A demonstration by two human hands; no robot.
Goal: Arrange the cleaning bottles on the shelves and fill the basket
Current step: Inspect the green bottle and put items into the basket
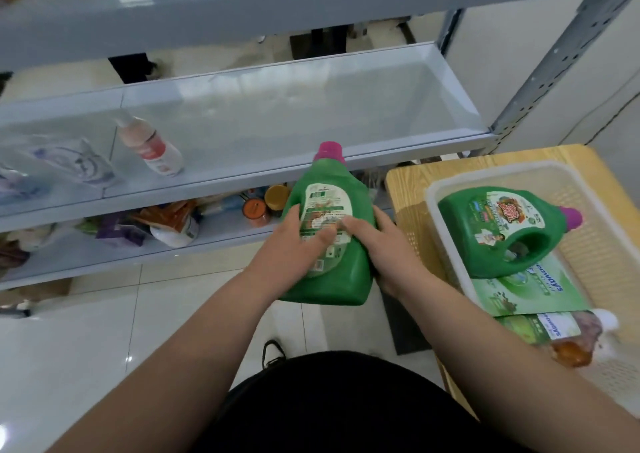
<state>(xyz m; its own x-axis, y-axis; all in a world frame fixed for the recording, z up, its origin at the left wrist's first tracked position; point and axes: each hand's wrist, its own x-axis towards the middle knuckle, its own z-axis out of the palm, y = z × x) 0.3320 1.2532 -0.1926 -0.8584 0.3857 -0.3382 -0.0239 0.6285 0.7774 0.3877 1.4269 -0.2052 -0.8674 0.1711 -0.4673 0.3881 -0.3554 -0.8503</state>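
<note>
Green detergent bottle, its pink cap pointing away from me, was held between my two hands just in front of the middle shelf, left of the basket. My left hand gripped the label face with curled fingers. My right hand clasped the right side. The risk I judged likeliest was a catch: pushed forward without lifting, the cap could strike the shelf's near edge. The smooth, heavy-looking body could also slip from this sideways hold.

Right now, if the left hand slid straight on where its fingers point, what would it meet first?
Probably the right hand: its fingertips lie just ahead of the left hand, on the held green bottle.
</note>
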